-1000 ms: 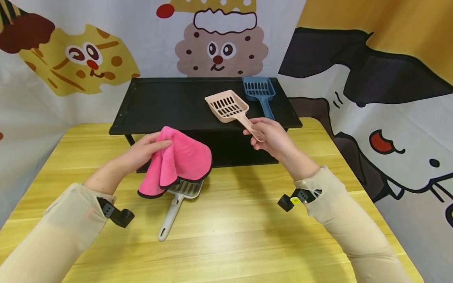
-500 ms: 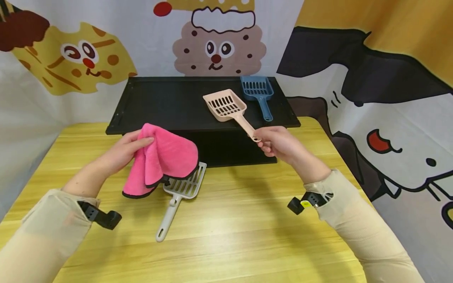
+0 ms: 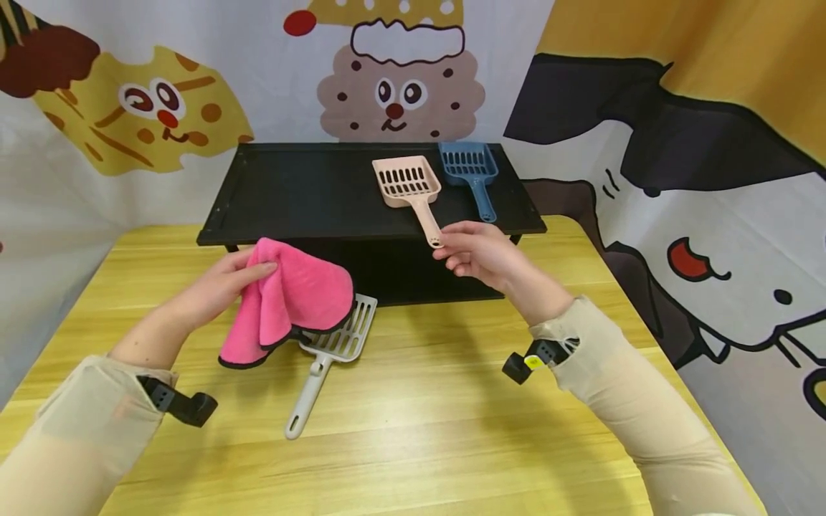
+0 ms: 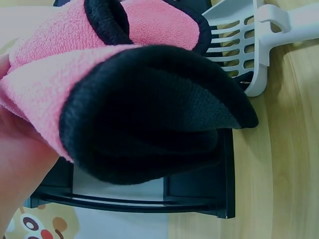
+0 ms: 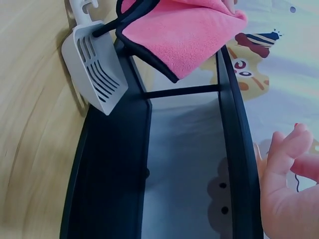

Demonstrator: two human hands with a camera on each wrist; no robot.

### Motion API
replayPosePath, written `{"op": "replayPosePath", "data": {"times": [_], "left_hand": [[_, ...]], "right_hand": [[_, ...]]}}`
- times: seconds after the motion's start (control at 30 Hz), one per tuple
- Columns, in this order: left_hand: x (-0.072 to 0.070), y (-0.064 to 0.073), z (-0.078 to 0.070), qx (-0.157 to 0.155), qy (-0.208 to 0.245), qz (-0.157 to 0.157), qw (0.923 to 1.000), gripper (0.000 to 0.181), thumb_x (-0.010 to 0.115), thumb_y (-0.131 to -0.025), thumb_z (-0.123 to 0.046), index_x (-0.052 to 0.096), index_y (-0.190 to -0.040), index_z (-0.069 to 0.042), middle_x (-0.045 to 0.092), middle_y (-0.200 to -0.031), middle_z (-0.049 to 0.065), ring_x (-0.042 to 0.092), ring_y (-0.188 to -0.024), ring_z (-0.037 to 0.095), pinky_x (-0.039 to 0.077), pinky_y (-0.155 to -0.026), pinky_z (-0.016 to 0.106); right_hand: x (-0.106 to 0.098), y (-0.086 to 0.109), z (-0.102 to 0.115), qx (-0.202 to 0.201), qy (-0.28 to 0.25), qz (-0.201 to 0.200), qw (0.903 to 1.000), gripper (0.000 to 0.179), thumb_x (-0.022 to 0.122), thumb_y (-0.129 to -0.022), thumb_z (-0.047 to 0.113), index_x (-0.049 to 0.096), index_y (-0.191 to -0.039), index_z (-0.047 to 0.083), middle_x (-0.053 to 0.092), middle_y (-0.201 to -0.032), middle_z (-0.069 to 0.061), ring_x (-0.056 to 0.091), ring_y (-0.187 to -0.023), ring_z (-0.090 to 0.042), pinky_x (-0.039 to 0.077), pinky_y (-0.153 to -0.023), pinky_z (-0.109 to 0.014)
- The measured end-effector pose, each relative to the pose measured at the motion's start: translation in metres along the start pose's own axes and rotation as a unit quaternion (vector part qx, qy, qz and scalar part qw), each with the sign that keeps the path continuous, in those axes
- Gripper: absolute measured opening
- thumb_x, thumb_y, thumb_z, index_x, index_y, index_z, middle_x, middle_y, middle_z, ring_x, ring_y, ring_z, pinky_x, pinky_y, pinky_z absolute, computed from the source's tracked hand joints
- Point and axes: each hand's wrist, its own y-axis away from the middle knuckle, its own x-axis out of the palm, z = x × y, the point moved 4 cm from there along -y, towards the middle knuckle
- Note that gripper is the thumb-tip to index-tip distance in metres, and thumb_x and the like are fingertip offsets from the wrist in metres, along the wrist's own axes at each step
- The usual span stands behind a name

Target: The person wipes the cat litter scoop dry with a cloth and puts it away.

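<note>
My left hand pinches a folded pink cloth with black edging, which hangs partly over a light grey litter scoop. That scoop lies on the table, handle toward me. In the left wrist view the cloth's dark underside faces the camera. My right hand holds the handle end of a pale pink litter scoop between thumb and fingers, its slotted head over the black shelf top. Close beside it on the shelf lies a blue litter scoop. The right wrist view largely hides the pink scoop.
The low black shelf stands at the back of the wooden table, with an open space under its top. A cartoon-printed curtain hangs right behind it and along the right side.
The cloth has moved left, baring more of the grey scoop's head. My right hand has shifted to the pink scoop's handle end, and the scoop has turned straighter, its handle swinging left.
</note>
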Motion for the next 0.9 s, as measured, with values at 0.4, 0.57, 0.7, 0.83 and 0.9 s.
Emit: {"op": "replayPosePath", "data": {"times": [0.4, 0.57, 0.7, 0.83, 0.9], "left_hand": [[0.001, 0.006, 0.003, -0.012, -0.024, -0.009, 0.9996, 0.019, 0.041, -0.099, -0.031, 0.052, -0.111, -0.02, 0.057, -0.09, -0.011, 0.059, -0.084, 0.005, 0.048, -0.078, 0.019], [-0.003, 0.008, 0.006, 0.004, -0.012, -0.016, 0.9998, 0.014, 0.041, -0.099, -0.026, 0.053, -0.106, -0.025, 0.057, -0.09, -0.012, 0.058, -0.083, 0.004, 0.048, -0.076, 0.018], [-0.007, 0.011, 0.008, 0.021, -0.008, -0.024, 0.9995, 0.015, 0.041, -0.1, -0.023, 0.054, -0.103, -0.028, 0.057, -0.089, -0.012, 0.058, -0.081, 0.004, 0.047, -0.075, 0.017], [-0.01, 0.014, 0.012, 0.019, -0.018, -0.028, 0.9993, 0.015, 0.04, -0.1, -0.025, 0.054, -0.105, -0.029, 0.056, -0.091, -0.012, 0.058, -0.083, 0.004, 0.048, -0.075, 0.017], [-0.011, 0.016, 0.015, 0.013, -0.023, -0.029, 0.9992, 0.015, 0.04, -0.1, -0.026, 0.053, -0.107, -0.028, 0.055, -0.092, -0.011, 0.057, -0.084, 0.004, 0.048, -0.075, 0.017]], "right_hand": [[0.015, -0.01, 0.006, -0.024, -0.002, -0.055, 0.9982, 0.006, 0.048, -0.097, 0.012, 0.049, -0.099, 0.007, 0.066, -0.074, 0.0, 0.064, -0.059, -0.009, 0.053, -0.058, -0.019], [0.017, -0.014, 0.006, -0.018, -0.013, -0.07, 0.9973, 0.007, 0.049, -0.097, 0.012, 0.05, -0.102, 0.007, 0.065, -0.077, -0.002, 0.066, -0.062, -0.01, 0.055, -0.061, -0.021], [0.02, -0.017, 0.005, -0.019, -0.022, -0.073, 0.9969, 0.005, 0.049, -0.096, 0.011, 0.05, -0.099, 0.007, 0.065, -0.076, -0.003, 0.067, -0.063, -0.011, 0.056, -0.062, -0.023], [0.023, -0.018, 0.007, -0.021, -0.016, -0.082, 0.9963, 0.005, 0.051, -0.096, 0.011, 0.051, -0.097, 0.007, 0.064, -0.074, -0.002, 0.067, -0.061, -0.011, 0.056, -0.062, -0.024], [0.024, -0.018, 0.008, -0.023, -0.013, -0.087, 0.9959, 0.005, 0.051, -0.096, 0.011, 0.051, -0.098, 0.007, 0.064, -0.075, -0.002, 0.067, -0.061, -0.011, 0.055, -0.061, -0.024]]}}
